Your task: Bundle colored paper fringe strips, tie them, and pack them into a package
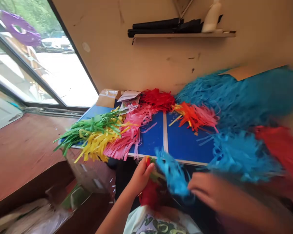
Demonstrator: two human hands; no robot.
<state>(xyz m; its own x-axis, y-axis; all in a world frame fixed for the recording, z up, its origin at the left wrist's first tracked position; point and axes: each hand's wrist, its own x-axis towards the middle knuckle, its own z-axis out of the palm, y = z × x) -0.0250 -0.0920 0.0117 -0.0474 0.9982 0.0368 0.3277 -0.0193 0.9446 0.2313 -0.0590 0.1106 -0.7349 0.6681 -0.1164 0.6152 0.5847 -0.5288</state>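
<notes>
My left hand is closed around a small bundle of fringed paper, red with bits of green and yellow, held just below the blue table's near edge. My right hand is blurred by motion; its fingers reach left against a blue fringed paper strip that rises between the two hands. A large piñata-like shape covered in blue fringe with a red fringed patch fills the right side, close to my right arm.
Piles of cut paper fringe lie on the blue table: green, yellow, pink, red, orange. A cardboard box stands at the back. A wall shelf holds dark rolls. A brown box sits at lower left.
</notes>
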